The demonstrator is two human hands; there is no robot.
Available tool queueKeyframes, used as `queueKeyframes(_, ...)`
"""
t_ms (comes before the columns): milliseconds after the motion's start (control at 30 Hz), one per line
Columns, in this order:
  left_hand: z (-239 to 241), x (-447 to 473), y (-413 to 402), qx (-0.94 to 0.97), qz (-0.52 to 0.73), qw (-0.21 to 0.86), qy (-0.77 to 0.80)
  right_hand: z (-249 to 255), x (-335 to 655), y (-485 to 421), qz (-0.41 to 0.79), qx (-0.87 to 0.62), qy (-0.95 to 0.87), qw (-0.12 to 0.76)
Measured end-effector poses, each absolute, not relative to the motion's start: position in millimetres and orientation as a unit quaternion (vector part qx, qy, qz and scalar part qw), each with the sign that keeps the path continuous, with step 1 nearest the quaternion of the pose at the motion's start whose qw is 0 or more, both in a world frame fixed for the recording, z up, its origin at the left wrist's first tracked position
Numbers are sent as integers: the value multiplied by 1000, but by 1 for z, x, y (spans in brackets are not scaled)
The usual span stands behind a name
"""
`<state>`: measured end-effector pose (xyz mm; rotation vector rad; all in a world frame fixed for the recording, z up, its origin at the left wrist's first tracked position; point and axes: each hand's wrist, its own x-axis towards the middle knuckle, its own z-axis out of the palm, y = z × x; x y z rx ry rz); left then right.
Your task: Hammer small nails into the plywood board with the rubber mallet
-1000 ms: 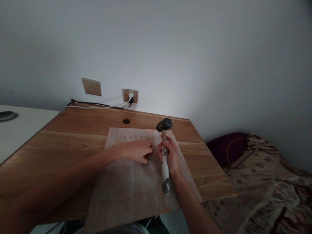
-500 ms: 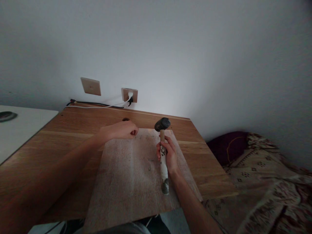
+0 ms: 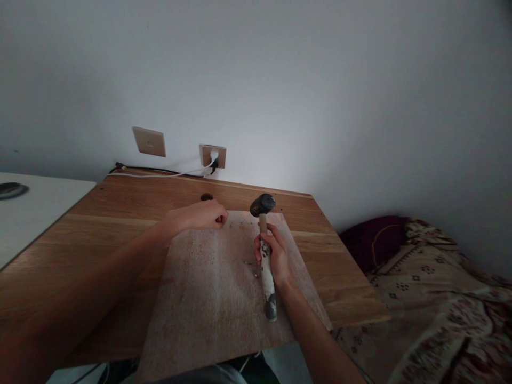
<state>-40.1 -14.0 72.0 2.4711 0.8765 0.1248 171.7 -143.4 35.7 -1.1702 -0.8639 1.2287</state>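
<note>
My right hand (image 3: 273, 257) grips the pale wooden handle of a hammer (image 3: 264, 245), whose dark head is raised over a thin plywood board (image 3: 216, 298) lying on the wooden desk (image 3: 120, 213). Small nails (image 3: 251, 265) stick out of the board just left of my right hand. At the board's far left corner rests my left hand (image 3: 200, 216), fingers curled in a fist; whether it holds anything is hidden.
A round cable hole (image 3: 206, 197) lies in the desk behind my left hand. Two wall plates (image 3: 213, 156) with a plugged cable sit on the wall. A white table (image 3: 32, 208) adjoins on the left. A patterned bed cover (image 3: 432, 298) lies to the right.
My left hand left the nails by the hammer and went to the board's far left corner. The hammer head has tipped slightly left and down.
</note>
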Motion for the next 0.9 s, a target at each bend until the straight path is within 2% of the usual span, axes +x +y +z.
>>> queueKeyframes(233,42,-39,8,897,115,340,257,32,168,-140,593,-472,-375,534)
queueKeyframes(533,25,-47,15,829,152,452,292,20,160,-141,639,-449,-403,477)
queueKeyframes(900,24,-47,14,791,157,496,320,12,160,-140,639,-445,-437,450)
